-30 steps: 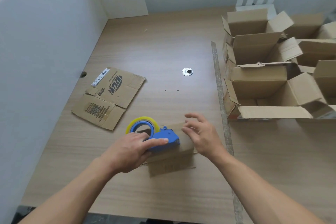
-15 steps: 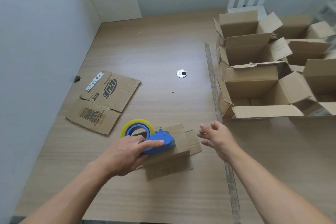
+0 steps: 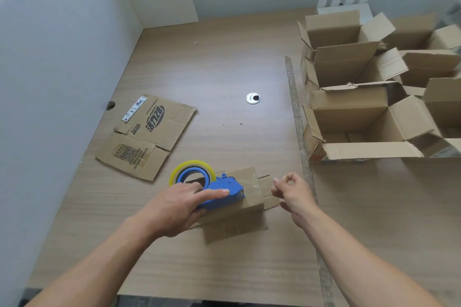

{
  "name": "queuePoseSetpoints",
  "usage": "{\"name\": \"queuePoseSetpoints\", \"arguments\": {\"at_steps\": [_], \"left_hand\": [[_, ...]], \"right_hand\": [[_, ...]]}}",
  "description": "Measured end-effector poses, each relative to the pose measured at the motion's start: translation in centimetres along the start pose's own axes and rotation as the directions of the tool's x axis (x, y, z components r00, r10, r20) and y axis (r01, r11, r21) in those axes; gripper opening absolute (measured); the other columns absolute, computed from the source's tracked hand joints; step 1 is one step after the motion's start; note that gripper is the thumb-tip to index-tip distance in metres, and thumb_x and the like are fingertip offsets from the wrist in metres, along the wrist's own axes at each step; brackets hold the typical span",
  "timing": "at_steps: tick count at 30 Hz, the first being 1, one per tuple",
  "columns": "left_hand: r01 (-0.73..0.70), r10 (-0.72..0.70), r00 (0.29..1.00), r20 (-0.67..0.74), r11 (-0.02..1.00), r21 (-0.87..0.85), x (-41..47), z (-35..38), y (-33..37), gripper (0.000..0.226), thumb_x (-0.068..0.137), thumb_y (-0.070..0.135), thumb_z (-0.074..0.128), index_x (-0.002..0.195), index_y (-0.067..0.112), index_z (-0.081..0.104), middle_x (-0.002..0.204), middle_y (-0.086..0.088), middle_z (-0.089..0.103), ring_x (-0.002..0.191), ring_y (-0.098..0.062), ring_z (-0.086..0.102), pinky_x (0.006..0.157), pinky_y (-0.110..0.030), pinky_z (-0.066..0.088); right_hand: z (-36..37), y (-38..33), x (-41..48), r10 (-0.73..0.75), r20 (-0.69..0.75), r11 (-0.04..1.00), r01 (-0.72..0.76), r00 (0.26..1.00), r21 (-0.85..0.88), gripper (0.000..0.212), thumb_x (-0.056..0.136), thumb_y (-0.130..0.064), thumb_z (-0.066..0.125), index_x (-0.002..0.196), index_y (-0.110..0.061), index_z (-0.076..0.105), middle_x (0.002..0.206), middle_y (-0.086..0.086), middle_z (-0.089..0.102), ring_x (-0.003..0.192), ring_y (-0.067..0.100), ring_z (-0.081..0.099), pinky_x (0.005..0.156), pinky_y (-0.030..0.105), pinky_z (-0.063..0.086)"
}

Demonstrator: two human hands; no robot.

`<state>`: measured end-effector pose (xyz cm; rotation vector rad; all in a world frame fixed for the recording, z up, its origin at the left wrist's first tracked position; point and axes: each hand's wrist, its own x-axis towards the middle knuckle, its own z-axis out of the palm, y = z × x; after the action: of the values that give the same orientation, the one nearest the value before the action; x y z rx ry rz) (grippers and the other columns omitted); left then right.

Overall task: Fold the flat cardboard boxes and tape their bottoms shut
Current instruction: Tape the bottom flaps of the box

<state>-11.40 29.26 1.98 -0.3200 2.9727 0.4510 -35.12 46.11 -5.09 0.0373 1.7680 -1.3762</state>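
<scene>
One box (image 3: 245, 174) in progress, bottom up on the bench (image 3: 224, 57) near us; flat blank (image 3: 149, 134) to its left, folded boxes (image 3: 349, 117) at right. Our left hand (image 3: 174, 207) grips the tape dispenser (image 3: 219, 194) on the box, clear tape (image 3: 252, 188) on the seam. Our right hand (image 3: 291, 194) has come off the box, now just beside it, loosely curled, holding nothing. We judge the strip laid; cut next.

Bare desk (image 3: 224, 65) ahead of both hands: passable. Small box (image 3: 245, 178) and tape dispenser (image 3: 222, 185) fill the gap between them. Assembled boxes (image 3: 349, 117) block beyond the right hand (image 3: 291, 194); flat cardboard (image 3: 149, 134) lies ahead-left of the left hand (image 3: 178, 208), partition wall (image 3: 50, 82) beyond.
</scene>
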Motion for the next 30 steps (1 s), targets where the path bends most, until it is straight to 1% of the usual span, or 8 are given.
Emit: {"name": "queuePoseSetpoints", "arguments": {"at_steps": [7,12,15,18,19,22,24,30], "left_hand": [[0.004,-0.004,1.0,-0.004,1.0,0.027,-0.1,-0.1,0.1,0.083,0.092,0.03,0.054,0.141,0.068,-0.002,0.084,0.006,0.05,0.068,-0.013,0.037,0.062,-0.035,0.045],[0.027,-0.026,0.999,-0.022,0.999,0.02,0.1,-0.2,0.3,0.066,0.091,0.043,0.033,0.137,0.072,-0.005,0.085,0.006,0.049,0.069,-0.013,0.037,0.064,-0.037,0.046],[0.045,-0.044,0.999,-0.023,0.999,0.03,0.1,-0.3,0.4,0.063,0.089,0.046,0.029,0.139,0.071,0.001,0.085,0.006,0.049,0.069,-0.013,0.037,0.066,-0.036,0.047],[0.049,-0.048,0.998,-0.032,0.998,0.026,0.2,-0.3,0.5,0.06,0.089,0.046,0.03,0.141,0.067,0.008,0.084,0.007,0.049,0.069,-0.012,0.037,0.066,-0.036,0.046],[0.043,-0.042,0.998,-0.036,0.999,0.031,0.1,-0.3,0.5,0.062,0.088,0.046,0.03,0.141,0.069,0.007,0.083,0.007,0.048,0.069,-0.012,0.036,0.064,-0.035,0.046],[0.042,-0.04,0.999,-0.032,0.999,0.034,0.0,-0.2,0.5,0.064,0.088,0.045,0.031,0.14,0.07,0.004,0.082,0.008,0.047,0.067,-0.012,0.036,0.061,-0.035,0.046],[0.047,-0.046,0.998,-0.034,0.998,0.029,0.2,-0.4,0.4,0.061,0.088,0.044,0.032,0.141,0.066,0.012,0.081,0.007,0.048,0.066,-0.012,0.036,0.061,-0.036,0.047],[0.065,-0.065,0.998,0.009,0.992,-0.106,0.3,-1.3,0.7,0.062,0.086,0.054,0.033,0.134,0.077,0.001,0.093,0.008,0.05,0.081,-0.015,0.05,0.072,-0.03,0.043]], "right_hand": [[1.8,0.4,0.7,-0.015,-0.053,0.985,0.005,0.999,-0.17,0.024,0.093,-0.015,0.064,0.081,-0.016,0.044,0.074,0.011,0.065,0.064,0.02,0.06,0.04,0.019,0.033],[2.6,1.4,0.7,-0.01,-0.042,0.886,-0.01,0.999,-0.464,0.027,0.085,-0.046,0.067,0.084,-0.021,0.057,0.09,0.007,0.072,0.087,0.029,0.067,0.072,0.037,0.05],[2.4,0.7,0.4,-0.06,-0.022,0.798,0.035,0.998,-0.602,0.039,0.09,-0.047,0.062,0.119,-0.022,0.058,0.119,0.009,0.063,0.112,0.031,0.058,0.083,0.033,0.045],[2.1,0.3,0.2,-0.027,-0.057,0.827,-0.01,0.998,-0.562,0.075,0.087,-0.044,0.068,0.15,-0.024,0.032,0.144,0.017,0.044,0.129,0.036,0.047,0.102,0.041,0.045],[2.0,0.2,0.1,-0.026,-0.067,0.834,-0.016,0.997,-0.552,0.077,0.085,-0.044,0.07,0.149,-0.022,0.033,0.143,0.017,0.043,0.127,0.036,0.048,0.102,0.042,0.045],[1.7,-0.4,-0.3,-0.163,0.026,0.82,0.15,0.986,-0.552,0.033,0.089,-0.042,0.065,0.113,-0.019,0.062,0.115,0.006,0.063,0.106,0.024,0.06,0.088,0.034,0.049],[2.1,-1.0,-1.2,-0.232,0.118,0.839,0.26,0.966,-0.478,0.025,0.094,-0.044,0.058,0.1,-0.021,0.064,0.098,-0.004,0.067,0.097,0.018,0.063,0.079,0.031,0.048],[3.2,1.0,-2.0,-0.364,0.218,0.737,0.423,0.906,-0.527,0.034,0.098,-0.035,0.056,0.128,-0.019,0.059,0.11,0.002,0.058,0.098,0.013,0.055,0.082,0.022,0.037]]}}
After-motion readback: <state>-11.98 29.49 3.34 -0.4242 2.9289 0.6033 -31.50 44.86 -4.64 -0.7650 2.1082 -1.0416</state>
